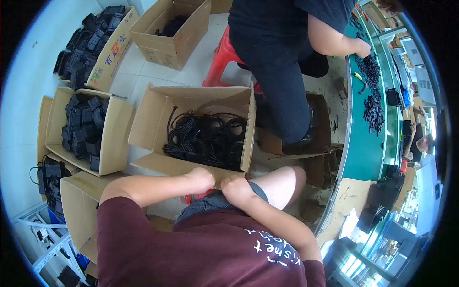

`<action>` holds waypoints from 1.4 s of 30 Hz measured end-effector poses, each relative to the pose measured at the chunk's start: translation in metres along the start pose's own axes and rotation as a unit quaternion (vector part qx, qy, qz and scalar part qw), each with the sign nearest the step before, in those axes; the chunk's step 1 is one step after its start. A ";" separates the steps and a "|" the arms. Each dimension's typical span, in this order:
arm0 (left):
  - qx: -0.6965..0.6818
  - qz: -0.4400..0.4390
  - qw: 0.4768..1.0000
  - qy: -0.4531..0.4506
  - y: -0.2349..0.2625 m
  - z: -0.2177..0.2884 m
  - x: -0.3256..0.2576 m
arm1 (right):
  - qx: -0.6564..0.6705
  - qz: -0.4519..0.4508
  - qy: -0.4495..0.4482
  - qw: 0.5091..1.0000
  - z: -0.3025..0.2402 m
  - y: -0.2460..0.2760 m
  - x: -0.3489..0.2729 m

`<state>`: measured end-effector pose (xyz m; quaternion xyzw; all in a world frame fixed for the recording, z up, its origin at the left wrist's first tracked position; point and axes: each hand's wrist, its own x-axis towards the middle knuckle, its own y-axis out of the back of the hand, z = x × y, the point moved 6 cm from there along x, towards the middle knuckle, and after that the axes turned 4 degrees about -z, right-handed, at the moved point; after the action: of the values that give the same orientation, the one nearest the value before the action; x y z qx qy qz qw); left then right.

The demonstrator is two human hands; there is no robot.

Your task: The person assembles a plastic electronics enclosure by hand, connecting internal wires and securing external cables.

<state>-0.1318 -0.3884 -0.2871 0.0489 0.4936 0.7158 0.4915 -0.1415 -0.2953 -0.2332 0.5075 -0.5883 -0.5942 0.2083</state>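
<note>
While boxes (116, 136) crowd the left and a coworker's leg (283, 105) hogs the right, left hand (201, 181) and right hand (237, 192) angle inward, clutching the cable box (149, 125) by its near flap (174, 165).

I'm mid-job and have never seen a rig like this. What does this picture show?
There is no machine: a person works with bare hands. The picture comes from a wide fisheye camera on their head, looking down, so straight edges bend near the rim. The right hand grips the near flap of a cardboard box; the left hand is curled at the same flap, its grip partly hidden. Coiled black cables lie inside the box. More boxes with black parts stand to the left. On the right, a co-worker's hand is at a green bench strewn with small black pieces.
</note>
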 end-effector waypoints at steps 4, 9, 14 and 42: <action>0.012 -0.010 0.999 -0.047 0.009 0.008 -0.004 | 0.014 -0.001 0.009 1.000 -0.005 0.011 -0.006; -0.010 -0.016 0.998 -0.056 0.044 0.032 -0.023 | 0.019 -0.021 0.042 0.999 -0.012 0.061 -0.022; -0.024 -0.013 0.999 -0.030 0.126 0.065 -0.051 | 0.002 -0.007 0.094 0.996 -0.008 0.139 -0.041; -0.115 -0.022 0.988 0.106 0.010 0.007 0.074 | -0.126 -0.061 0.178 0.974 -0.078 0.135 -0.150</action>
<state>-0.1723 -0.3282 -0.3073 -0.0947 0.4587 0.7578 0.4542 -0.0624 -0.2363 -0.0398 0.6100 -0.4296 -0.5752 0.3354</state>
